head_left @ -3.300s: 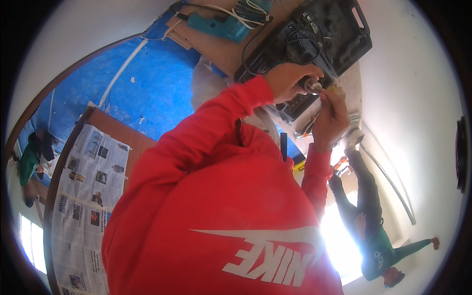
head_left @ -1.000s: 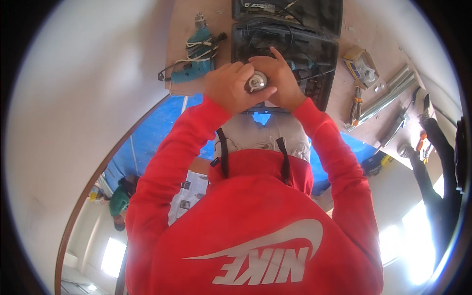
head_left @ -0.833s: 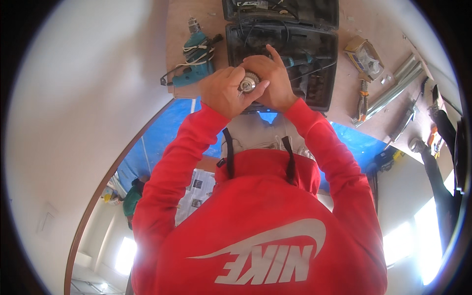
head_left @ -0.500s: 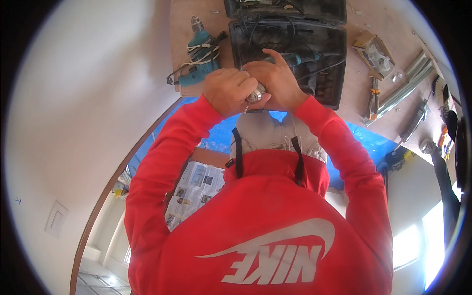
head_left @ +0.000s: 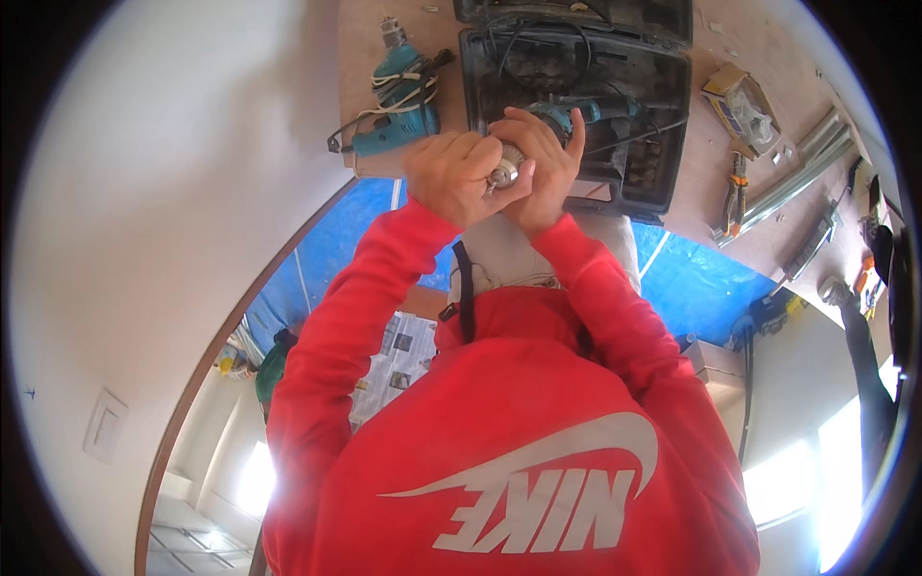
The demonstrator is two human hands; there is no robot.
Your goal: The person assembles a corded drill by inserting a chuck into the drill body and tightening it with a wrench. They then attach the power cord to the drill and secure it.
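Note:
My left hand and my right hand are pressed together around a small round silver metal part, which shows between the fingers. Both hands are held above an open black tool case with dark cables in it. The body of a teal power drill shows just behind my right hand; I cannot tell whether the metal part is joined to it. Red sleeves cover both forearms.
A second teal drill with a wound cord lies on the brown board left of the case. Pliers, a small cardboard box and metal profiles lie to the right. A blue tarp and newspaper cover the floor. Another person stands at the right edge.
The view has swung round, so the case now sits at the top centre. Both hands stay closed on the metal part, with small shifts of the fingers.

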